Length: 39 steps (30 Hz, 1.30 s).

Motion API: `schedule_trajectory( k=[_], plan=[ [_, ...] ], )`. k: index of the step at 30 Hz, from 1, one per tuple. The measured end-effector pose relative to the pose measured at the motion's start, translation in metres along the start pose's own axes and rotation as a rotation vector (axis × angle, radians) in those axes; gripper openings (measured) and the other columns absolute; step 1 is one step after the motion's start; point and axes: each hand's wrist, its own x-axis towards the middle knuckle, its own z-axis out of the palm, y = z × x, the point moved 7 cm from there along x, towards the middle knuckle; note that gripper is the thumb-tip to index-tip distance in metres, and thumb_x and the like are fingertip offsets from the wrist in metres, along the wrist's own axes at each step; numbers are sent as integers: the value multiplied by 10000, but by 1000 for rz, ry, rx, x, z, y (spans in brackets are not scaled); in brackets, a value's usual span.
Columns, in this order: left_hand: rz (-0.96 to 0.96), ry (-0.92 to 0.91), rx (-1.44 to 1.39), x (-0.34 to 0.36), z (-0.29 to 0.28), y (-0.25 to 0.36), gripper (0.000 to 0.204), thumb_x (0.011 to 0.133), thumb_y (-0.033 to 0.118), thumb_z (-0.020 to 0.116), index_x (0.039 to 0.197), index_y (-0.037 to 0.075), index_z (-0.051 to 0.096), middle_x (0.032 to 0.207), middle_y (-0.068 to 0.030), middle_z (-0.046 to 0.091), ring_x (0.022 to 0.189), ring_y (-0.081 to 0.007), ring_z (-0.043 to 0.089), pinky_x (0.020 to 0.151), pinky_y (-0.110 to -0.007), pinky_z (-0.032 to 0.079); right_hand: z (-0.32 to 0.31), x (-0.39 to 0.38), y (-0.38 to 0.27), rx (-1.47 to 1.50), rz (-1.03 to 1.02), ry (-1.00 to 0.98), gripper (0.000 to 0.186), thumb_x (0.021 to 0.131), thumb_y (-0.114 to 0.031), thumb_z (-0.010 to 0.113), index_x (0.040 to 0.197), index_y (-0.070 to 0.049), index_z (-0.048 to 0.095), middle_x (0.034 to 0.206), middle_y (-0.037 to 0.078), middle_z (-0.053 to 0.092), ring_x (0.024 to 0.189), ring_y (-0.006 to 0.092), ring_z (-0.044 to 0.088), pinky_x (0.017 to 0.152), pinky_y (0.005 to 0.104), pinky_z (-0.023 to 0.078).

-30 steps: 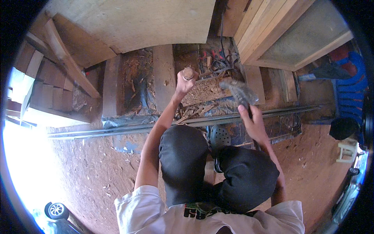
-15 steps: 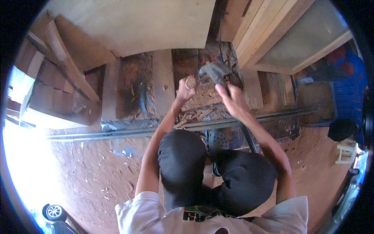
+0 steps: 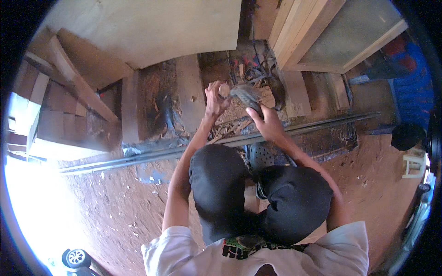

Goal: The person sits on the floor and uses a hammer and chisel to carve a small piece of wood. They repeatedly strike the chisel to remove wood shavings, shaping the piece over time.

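My left hand (image 3: 215, 99) grips an upright wooden handle (image 3: 224, 89), whose round pale end faces up. Whatever sits below that handle is hidden. In my right hand (image 3: 269, 122) is a claw hammer (image 3: 246, 94), held with the thumb along it. Its grey, slightly blurred head lies just right of the wooden handle; whether they touch I cannot tell. Wood chips and splinters (image 3: 225, 131) are heaped beneath my hands. A light piece of wood (image 3: 266, 97) shows beyond the hammer.
Long grey bars (image 3: 184, 154) cross in front of my knees. Boards (image 3: 189, 92) lie beyond them, with a large plywood sheet (image 3: 152, 27) above. A framed panel (image 3: 359, 37) leans at right. Stacked timber (image 3: 50, 106) stands left, and a small pale stool (image 3: 413, 166) at far right.
The hammer has swung down and left, beside the wooden handle. My left hand's fingers have shifted around the handle. The whole view has shifted slightly.
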Motion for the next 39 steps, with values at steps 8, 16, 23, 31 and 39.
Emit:
schedule_trajectory(
  k=[8,16,23,31,39],
  plan=[
    [-231,-84,-371,-6,19,-7,262,777,150,723,918,0,561,788,-160,649,741,-295,635,694,-362,487,-20,-98,85,165,476,134,487,916,-414,558,1103,34,595,973,203,641,903,327,598,838,413,455],
    [-208,-74,-365,17,37,-24,171,809,73,689,946,23,601,853,-73,651,798,-160,593,730,-325,472,-27,-183,176,-52,679,72,562,889,-498,563,1053,39,597,961,199,635,886,316,593,794,421,455],
    [-194,-231,-378,33,73,-59,280,780,50,697,1036,26,586,903,-132,651,840,-200,621,762,-333,486,10,-208,216,-37,791,2,610,864,-575,550,932,27,614,862,219,634,802,375,603,713,451,453],
    [22,-458,-192,22,140,-57,590,832,296,690,1221,-50,413,983,-283,616,969,-436,578,771,-457,493,14,-170,175,-60,510,12,604,857,-589,545,938,4,624,796,218,629,770,387,615,696,461,455],
    [-72,-784,102,13,137,-28,719,887,362,600,1361,-55,255,1186,-268,569,1159,-375,526,1013,-563,323,-3,-169,163,-174,529,141,582,856,-575,554,1042,-30,641,927,233,660,899,407,634,770,462,480]
  ],
)
